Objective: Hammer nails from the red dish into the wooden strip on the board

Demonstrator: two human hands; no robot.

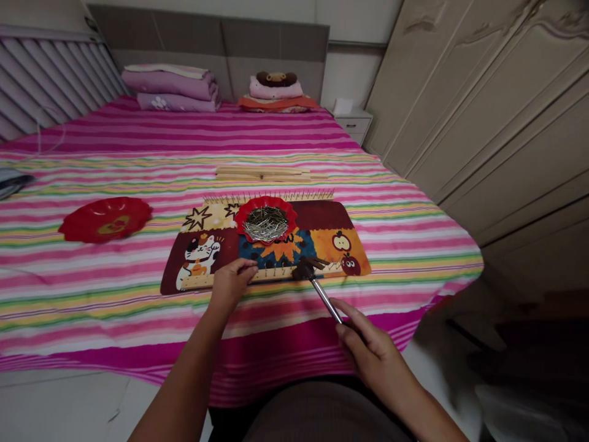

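Presently, the right hand (368, 344) has its grip closed around the lower handle of a hammer (326, 299), whose metal shaft slants away to a dark head over the near wooden strip (197, 281). Contact between head and strip cannot be confirmed. The left hand (230, 285) is at the same strip, left of the hammer head, its grip nearly closed with the fingertips drawn in; whether it pinches a nail cannot be told. Between the hammer and the left hand, several nails stand in the strip. The strip lies along the near edge of a patterned mat (322, 215) on the bed (138, 313). A scalloped red bowl (292, 213) of loose nails (267, 224) rests on the mat. Behind it, the far wooden strip (301, 197) bears a long row of upright nails. Bare wooden pieces (262, 175) lie beyond; a red dish (105, 218) sits left of the mat.
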